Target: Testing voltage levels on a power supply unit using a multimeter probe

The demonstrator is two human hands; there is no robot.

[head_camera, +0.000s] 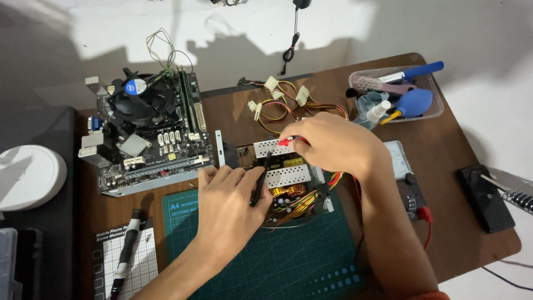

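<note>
Nearest the camera lies a dark green gridded cutting mat (288, 261) on the brown wooden table (455, 222), and both forearms cross it. To its left sits a white gridded screw-sorting pad (139, 261) with a black-and-white handled screwdriver (126, 250) lying across it.

The left hand (230, 200) rests at the mat's upper edge, fingers curled around a slim black test probe (259, 180), whose tip points up into the open power-supply circuit board (288, 178). That board, with perforated metal heat sinks, copper coils and bundled yellow, red and black wires, sits at the far end of the mat between the two hands. The right hand (330, 141) hovers over the board's far edge, pinching a red-tipped test probe (288, 141) between thumb and fingers; exactly where its tip touches is hidden, probably on the upper heat sink.

Right of the board, a black multimeter (411, 194) lies partly behind the right wrist, a red lead (427, 222) trailing from it. Further right is a flat black rectangular block (486, 197).

Beyond, a green computer motherboard with a round black cooler fan (147, 130) occupies the left. White plastic power connectors on coloured wires (283, 94) fan out behind the board. At the far right corner stands a clear plastic tub (397, 94) holding a blue rubber air blower (413, 103).
</note>
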